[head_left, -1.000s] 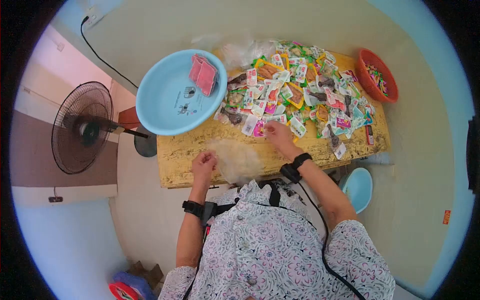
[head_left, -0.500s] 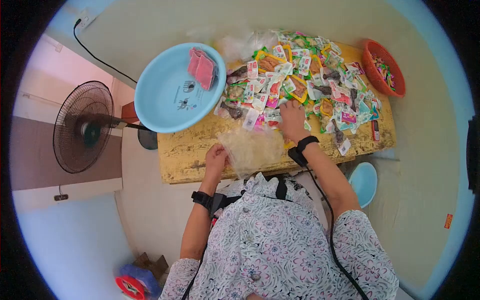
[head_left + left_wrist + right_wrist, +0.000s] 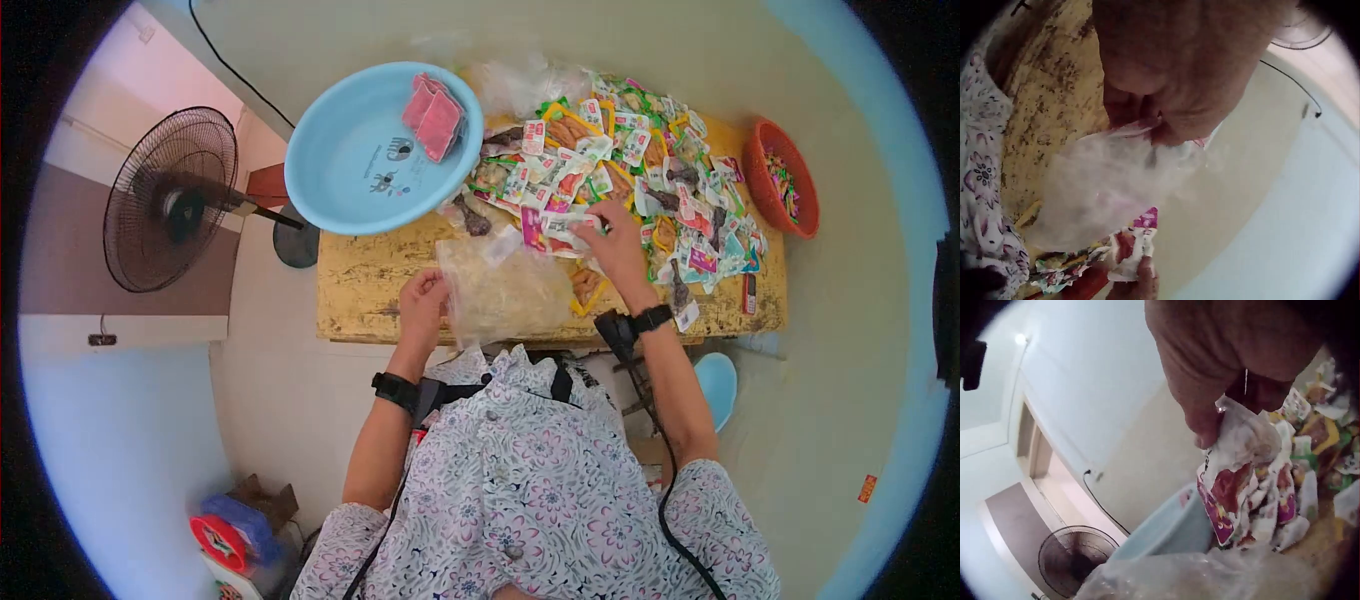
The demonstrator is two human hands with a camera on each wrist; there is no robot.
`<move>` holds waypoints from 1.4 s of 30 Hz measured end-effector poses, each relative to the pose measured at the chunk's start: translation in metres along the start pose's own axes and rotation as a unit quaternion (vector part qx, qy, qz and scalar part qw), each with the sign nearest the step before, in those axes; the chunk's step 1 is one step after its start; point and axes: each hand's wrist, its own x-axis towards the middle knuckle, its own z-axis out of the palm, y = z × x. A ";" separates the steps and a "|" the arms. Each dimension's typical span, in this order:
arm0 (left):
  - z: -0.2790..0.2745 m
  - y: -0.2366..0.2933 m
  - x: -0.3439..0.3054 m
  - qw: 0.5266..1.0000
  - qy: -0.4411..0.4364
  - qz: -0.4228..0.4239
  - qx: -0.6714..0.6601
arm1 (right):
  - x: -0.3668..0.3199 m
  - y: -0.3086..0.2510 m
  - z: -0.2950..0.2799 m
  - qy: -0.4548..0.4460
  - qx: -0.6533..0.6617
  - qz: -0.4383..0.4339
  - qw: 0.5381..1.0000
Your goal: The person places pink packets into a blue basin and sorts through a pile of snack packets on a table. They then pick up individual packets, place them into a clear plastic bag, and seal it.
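My left hand [image 3: 424, 303] pinches the edge of a clear plastic bag [image 3: 505, 295], which spreads over the front of the table. In the left wrist view the bag [image 3: 1097, 194] looks crumpled and cloudy, gathered under the fingers. My right hand [image 3: 618, 250] pinches one end of a small snack packet [image 3: 560, 232], white with a purple end, above the bag's far side. Seen from the right wrist, this packet [image 3: 1229, 494] hangs from thumb and fingers and shows something reddish inside. A heap of similar sealed snack packets [image 3: 650, 165] lies just beyond the right hand.
A large light-blue basin [image 3: 340, 170] holding pink packs [image 3: 437, 125] stands at the table's back left. A red basket [image 3: 765, 195] of small colourful packets sits at the right. On the worn yellow table [image 3: 375, 265], a red-and-black item [image 3: 749, 294] lies near the right edge. A fan [image 3: 170, 200] stands left.
The right hand reached into the heap, took hold of a purple-and-white packet and lifted it back towards the bag. The left hand now holds the bag more spread out.
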 end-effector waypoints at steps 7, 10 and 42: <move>0.022 0.038 -0.002 0.992 0.012 0.107 0.062 | -0.021 -0.144 -0.058 0.036 0.182 0.034 0.982; 0.040 0.040 0.002 0.988 -0.024 0.145 0.041 | -0.040 -0.185 -0.059 -0.015 0.138 -0.068 0.988; 0.030 0.081 -0.048 0.979 -0.195 0.052 -0.003 | -0.045 -0.092 -0.038 -0.088 0.280 0.160 0.943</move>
